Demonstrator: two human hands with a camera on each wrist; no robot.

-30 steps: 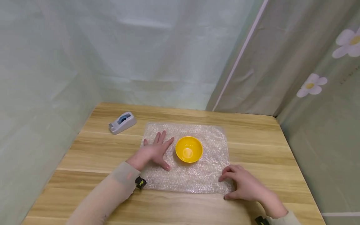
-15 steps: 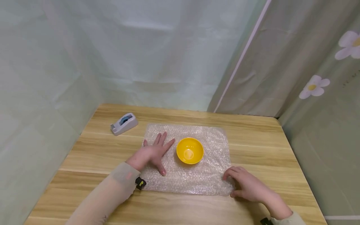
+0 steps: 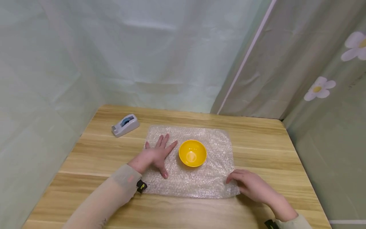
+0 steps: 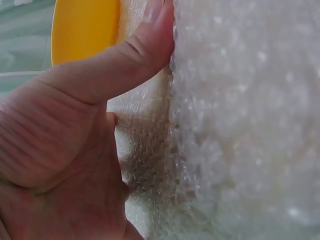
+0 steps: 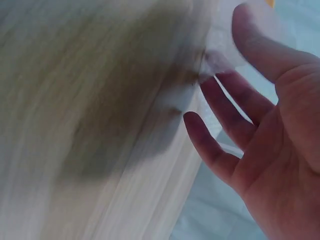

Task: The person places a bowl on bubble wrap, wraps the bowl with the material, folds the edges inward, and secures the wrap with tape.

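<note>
A sheet of clear bubble wrap (image 3: 218, 148) lies flat on the wooden table, and an upright yellow bowl (image 3: 192, 153) stands near its middle. Left of the bowl, my left hand (image 3: 155, 156) rests on the wrap with fingers spread; the left wrist view shows its thumb (image 4: 127, 65) against the bubbles. At the near right corner, my right hand (image 3: 251, 185) pinches the wrap, fingers above and thumb beneath. The corner (image 5: 220, 57) shows between thumb and fingertips in the right wrist view. In the head view, the wrap's corner hides that thumb.
A pale tape dispenser (image 3: 125, 125) with a blue core stands at the back left of the table (image 3: 183, 210). Pale curtains (image 3: 160, 63) hang behind and at both sides, the right one printed with white flowers (image 3: 319, 89).
My right hand has shifted slightly right, and its thumb has slid under the wrap's near right corner, which now lifts a little. My left hand keeps its place, its thumb drawn slightly nearer me.
</note>
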